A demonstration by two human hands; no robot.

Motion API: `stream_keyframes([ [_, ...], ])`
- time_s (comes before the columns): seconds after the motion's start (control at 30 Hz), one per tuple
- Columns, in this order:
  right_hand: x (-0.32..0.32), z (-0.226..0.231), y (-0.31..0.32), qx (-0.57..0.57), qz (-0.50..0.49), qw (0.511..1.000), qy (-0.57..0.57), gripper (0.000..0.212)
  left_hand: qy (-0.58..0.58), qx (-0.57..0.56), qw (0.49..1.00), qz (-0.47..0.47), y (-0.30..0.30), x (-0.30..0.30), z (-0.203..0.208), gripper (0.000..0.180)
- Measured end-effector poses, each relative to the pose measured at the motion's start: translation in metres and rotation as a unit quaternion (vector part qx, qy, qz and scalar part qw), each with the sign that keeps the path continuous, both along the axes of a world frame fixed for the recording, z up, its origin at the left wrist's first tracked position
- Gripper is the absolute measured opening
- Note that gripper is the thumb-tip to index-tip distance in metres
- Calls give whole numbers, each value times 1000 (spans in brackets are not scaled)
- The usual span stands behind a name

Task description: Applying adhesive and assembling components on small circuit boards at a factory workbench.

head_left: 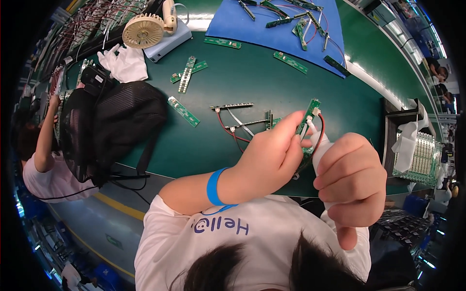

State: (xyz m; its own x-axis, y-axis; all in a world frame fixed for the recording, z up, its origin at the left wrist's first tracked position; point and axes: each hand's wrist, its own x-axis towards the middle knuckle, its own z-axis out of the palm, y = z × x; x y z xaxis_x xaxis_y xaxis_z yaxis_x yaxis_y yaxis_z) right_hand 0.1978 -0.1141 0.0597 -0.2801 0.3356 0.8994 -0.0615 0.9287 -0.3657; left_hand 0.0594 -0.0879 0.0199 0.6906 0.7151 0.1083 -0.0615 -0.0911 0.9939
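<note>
My left hand, with a blue band on its wrist, pinches a narrow green circuit board and holds it tilted above the bench. From a white connector on that board, a red wire loops down. My right hand is wrapped round a white squeeze bottle. Its thin nozzle reaches the board beside the connectors; whether it touches cannot be made out. Just left of my left hand, wired circuit strips lie on the bench, partly hidden by that hand.
Loose green boards are scattered across the green bench mat. A blue mat carries several wired boards. At left are a black mesh bag, white gloves and a small fan. Board panels stand right. A person works at far left.
</note>
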Motion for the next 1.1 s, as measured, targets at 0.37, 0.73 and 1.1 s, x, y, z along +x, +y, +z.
stream_keyframes([
  [0.37,-3,1,0,14,-25,998,-59,37,12,20,1000,19,-1,-2,-1,28],
  [0.73,12,6,-5,26,-12,996,-87,30,-143,-259,954,53,0,-2,-8,31],
  [1.1,3,7,-8,96,-99,990,-23,12,-249,-531,809,32,40,-8,-31,21],
])
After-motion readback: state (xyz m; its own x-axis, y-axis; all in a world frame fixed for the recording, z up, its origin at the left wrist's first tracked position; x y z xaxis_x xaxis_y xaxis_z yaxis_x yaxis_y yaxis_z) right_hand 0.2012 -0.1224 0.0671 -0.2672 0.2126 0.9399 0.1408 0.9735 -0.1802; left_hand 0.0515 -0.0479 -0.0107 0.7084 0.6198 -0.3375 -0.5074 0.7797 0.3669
